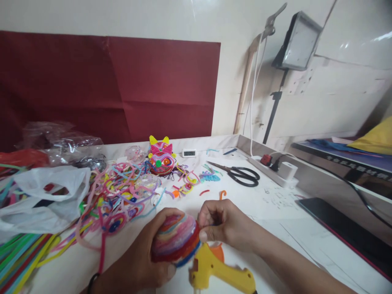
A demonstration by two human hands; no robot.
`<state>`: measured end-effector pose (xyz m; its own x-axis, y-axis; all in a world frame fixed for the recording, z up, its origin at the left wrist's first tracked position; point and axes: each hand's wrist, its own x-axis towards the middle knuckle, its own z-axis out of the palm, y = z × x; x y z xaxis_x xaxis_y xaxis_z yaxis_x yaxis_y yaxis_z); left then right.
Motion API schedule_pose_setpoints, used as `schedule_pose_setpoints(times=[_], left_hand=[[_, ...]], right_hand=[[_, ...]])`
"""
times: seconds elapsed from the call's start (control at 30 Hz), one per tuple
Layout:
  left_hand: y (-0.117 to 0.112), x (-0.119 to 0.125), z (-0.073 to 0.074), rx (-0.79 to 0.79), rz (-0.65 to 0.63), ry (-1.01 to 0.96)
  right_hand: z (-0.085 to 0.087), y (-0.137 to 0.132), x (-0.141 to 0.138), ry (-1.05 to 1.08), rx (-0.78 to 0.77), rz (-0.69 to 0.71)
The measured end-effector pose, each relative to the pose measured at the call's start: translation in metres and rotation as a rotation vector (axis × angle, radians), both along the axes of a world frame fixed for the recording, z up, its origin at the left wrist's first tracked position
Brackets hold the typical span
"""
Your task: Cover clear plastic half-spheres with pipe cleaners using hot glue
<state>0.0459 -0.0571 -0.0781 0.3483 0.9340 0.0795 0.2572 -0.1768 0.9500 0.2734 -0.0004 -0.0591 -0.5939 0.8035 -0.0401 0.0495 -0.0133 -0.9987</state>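
Note:
My left hand is wrapped round a rounded piece covered in stripes of pink, purple, red, orange and blue, holding it above the white table. At the right edge of that striped piece, my right hand is closed in a pinch, with thumb and forefinger touching its rim. What the pinch holds is hidden by the fingers. Just below both hands lies a yellow glue gun, with an orange round part showing behind it. A curled orange pipe cleaner lies beyond my right hand.
Black-handled scissors lie beyond the hands. A colourful animal face stands by a small digital clock. Tangled pipe cleaners and a white plastic bag cover the left. A power strip and dark tablet-like slab are right.

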Motion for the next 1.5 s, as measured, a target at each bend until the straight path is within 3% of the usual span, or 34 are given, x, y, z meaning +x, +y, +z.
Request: schedule_pose_setpoints(times=[0.27, 0.47, 1.5], left_hand=[[-0.007, 0.0, 0.01, -0.102, -0.127, -0.119], [-0.008, -0.003, 0.012, -0.112, -0.126, -0.15], [0.0, -0.008, 0.003, -0.113, -0.248, -0.226]], right_hand=[[0.002, -0.002, 0.004, 0.046, -0.046, 0.053], [-0.001, -0.002, 0.004, 0.047, -0.051, 0.055], [0.001, -0.005, 0.002, 0.015, -0.053, 0.013]])
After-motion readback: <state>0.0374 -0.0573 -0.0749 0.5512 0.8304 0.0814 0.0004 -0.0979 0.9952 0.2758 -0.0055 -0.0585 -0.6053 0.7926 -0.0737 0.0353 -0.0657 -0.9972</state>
